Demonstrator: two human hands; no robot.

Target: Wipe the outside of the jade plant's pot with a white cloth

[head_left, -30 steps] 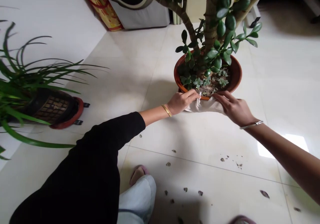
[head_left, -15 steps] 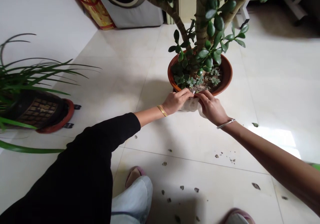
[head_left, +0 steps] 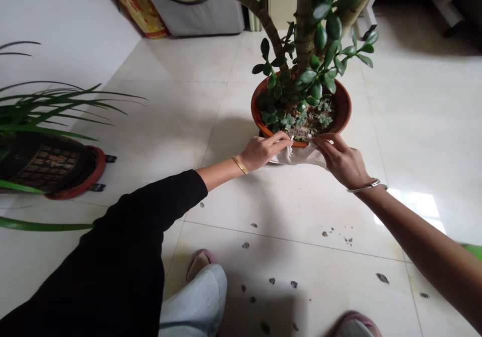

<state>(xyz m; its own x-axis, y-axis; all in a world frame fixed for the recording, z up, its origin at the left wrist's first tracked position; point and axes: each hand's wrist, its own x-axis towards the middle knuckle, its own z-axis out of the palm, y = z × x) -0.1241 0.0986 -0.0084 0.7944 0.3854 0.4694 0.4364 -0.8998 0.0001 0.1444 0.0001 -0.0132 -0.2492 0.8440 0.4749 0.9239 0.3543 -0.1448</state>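
Note:
A jade plant [head_left: 316, 35] with a thick trunk grows in a round terracotta pot [head_left: 342, 111] on the pale tiled floor. A white cloth [head_left: 301, 154] is stretched against the pot's near side, under its rim. My left hand [head_left: 261, 151], with a gold bangle, pinches the cloth's left end against the rim. My right hand [head_left: 341, 158], with a silver bangle, grips the cloth's right end, fingers curled over the rim.
A long-leaved plant [head_left: 45, 106] in a dark pot on a red wheeled stand [head_left: 75, 176] is at the left. Dry leaf bits [head_left: 293, 283] litter the tiles near my knee and slippers. A covered appliance [head_left: 196, 5] and a white wall stand behind.
My right hand slid left until it met the left hand, then moved back right along the rim, stretching the cloth out again. My left hand stayed in place.

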